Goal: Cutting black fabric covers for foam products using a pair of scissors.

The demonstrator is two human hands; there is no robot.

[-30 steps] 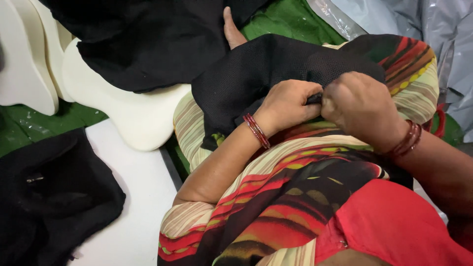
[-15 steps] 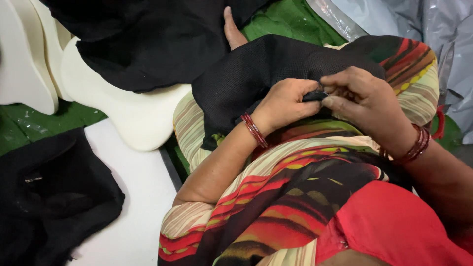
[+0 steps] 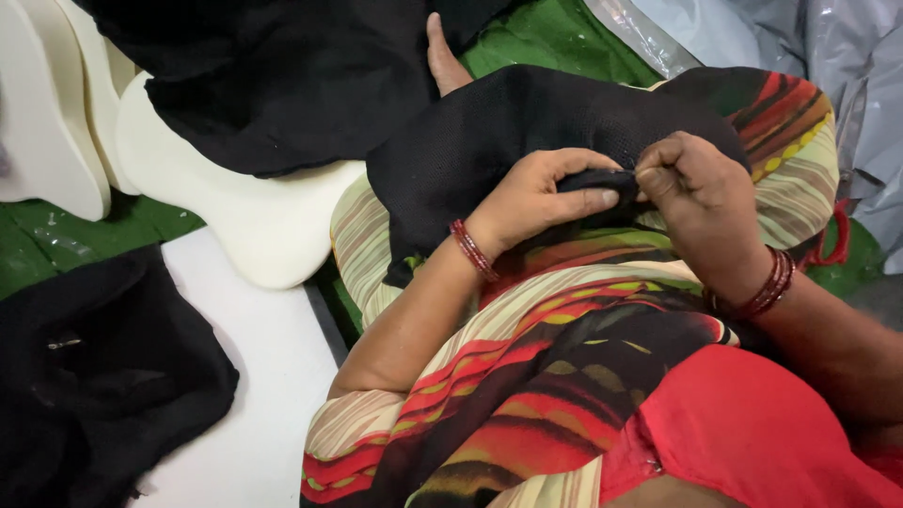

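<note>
Her right hand [image 3: 701, 193] has slid left along the black mesh fabric [image 3: 489, 132]; both it and the left hand [image 3: 546, 193] pinch its edge, seemingly mid-stitch.

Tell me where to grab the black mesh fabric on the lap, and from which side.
Grip the black mesh fabric at its near folded edge, from above, where left hand and right hand pinch it. That edge is bunched and raised; elsewhere it lies flat over the knee.

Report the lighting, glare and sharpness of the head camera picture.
Head view: soft even light, no hard shadows; left hand and right hand sharp on the black mesh fabric; glare on the grey plastic sheet; black cloth pile loses detail.
</note>
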